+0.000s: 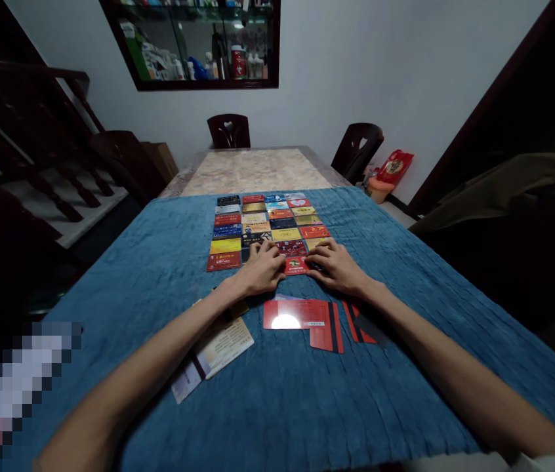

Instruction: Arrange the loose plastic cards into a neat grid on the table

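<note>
A grid of colourful plastic cards lies on the blue cloth, with a yellow card (225, 246) and a dark red card (223, 261) on its left side. In the nearest row, a red card (296, 265) sits between my hands. My left hand (264, 267) is curled over neighbouring cards, its thumb and fingertips at the red card's left edge. At the opposite edge, my right hand (337, 266) has its fingers bent and pinching close to the corner. Both hands partly cover cards beneath them.
Loose cards lie nearer me: a cream card (226, 347) by my left forearm, a red striped card (302, 314) in the middle, more beside my right forearm. The blue cloth (159, 262) covers the near table. Chairs (229, 131) stand around the far end.
</note>
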A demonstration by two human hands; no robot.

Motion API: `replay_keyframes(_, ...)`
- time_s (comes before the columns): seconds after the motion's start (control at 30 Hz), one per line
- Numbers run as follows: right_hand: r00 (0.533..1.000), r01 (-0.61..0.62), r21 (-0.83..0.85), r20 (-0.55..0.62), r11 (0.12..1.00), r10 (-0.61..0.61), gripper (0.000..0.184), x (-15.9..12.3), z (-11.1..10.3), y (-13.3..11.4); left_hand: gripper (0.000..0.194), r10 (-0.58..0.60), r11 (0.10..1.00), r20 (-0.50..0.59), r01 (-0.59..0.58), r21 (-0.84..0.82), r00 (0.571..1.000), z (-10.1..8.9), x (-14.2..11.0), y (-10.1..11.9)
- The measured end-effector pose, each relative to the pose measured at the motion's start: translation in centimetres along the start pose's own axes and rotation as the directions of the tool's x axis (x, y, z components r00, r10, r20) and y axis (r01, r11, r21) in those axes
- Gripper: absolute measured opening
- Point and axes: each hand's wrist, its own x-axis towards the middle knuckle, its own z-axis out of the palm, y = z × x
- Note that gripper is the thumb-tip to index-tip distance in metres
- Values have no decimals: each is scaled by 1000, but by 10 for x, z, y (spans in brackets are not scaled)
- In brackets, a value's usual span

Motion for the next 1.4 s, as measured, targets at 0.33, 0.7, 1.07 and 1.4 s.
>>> replay_keyframes(0.33,1000,-16,-5,13,1000,16,32,1,-3,-4,19,49,997,2,-49,-65,999,-4,-9,-2)
replay_keyframes(0.7,1000,-18,-61,14,998,19,31,5,-10,-19,26,22,995,23,-19,-101,1000,-14,-42,-22)
replay_keyframes(1.07,989,132,49,60,990,-135,30,26,-17,-76,22,-51,984,110,69,-165,993,-33,-80,-40)
replay_keyframes(1.4,957,216,106,176,971,-232,31,49,-16,-134,34,-44,952,219,107,-286,975,-40,-105,-57)
